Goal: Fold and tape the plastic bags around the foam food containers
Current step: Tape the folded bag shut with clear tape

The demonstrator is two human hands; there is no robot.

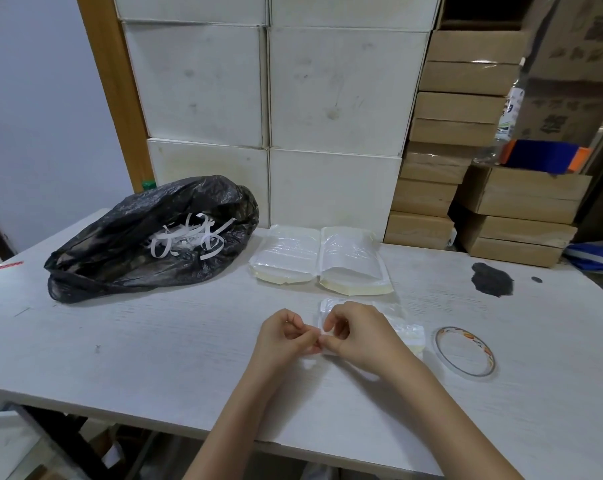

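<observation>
A foam container in a clear plastic bag [409,332] lies on the white table [154,358], mostly hidden under my right hand [359,336]. My left hand [284,336] meets the right at the pack's left edge, and both pinch something small and pale there with thumb and fingertips. I cannot tell whether it is tape or the bag's flap. A roll of narrow tape [464,351] lies flat just right of the pack. Two wrapped containers [319,259] sit side by side farther back.
A black rubbish bag [147,244] holding white paper strips sits at the back left. White boxes [327,98] and brown cartons [466,133] are stacked behind the table. A dark stain [492,278] marks the right side of the tabletop.
</observation>
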